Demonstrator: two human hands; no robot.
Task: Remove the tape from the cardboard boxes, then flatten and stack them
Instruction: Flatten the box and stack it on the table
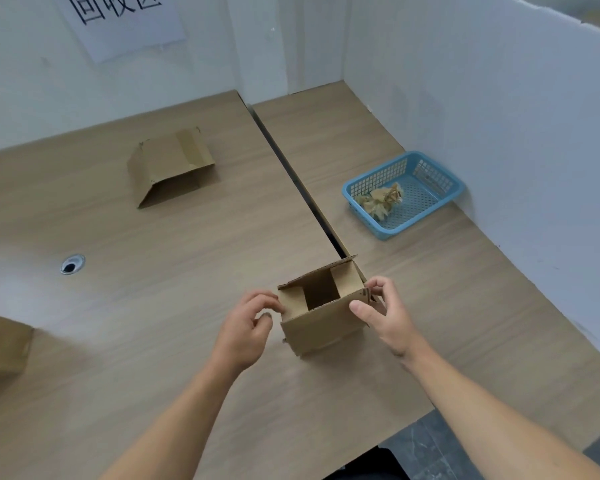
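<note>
A small open cardboard box (321,322) stands on the wooden table near its front, top flaps raised, its inside showing. My left hand (248,327) sits at the box's left side, fingers curled against its left edge. My right hand (383,311) holds the box's right corner, thumb on the front face and fingers curled round the right flap edge. A second cardboard box (172,164) lies partly collapsed at the back left of the table. Part of a third cardboard box (2,344) shows at the left frame edge.
A blue plastic basket (426,216) with crumpled brown tape (381,199) in it stands on the right table by the white partition. A dark gap (291,174) runs between the two tabletops. A cable hole (72,264) is at the left. White walls close the back and right.
</note>
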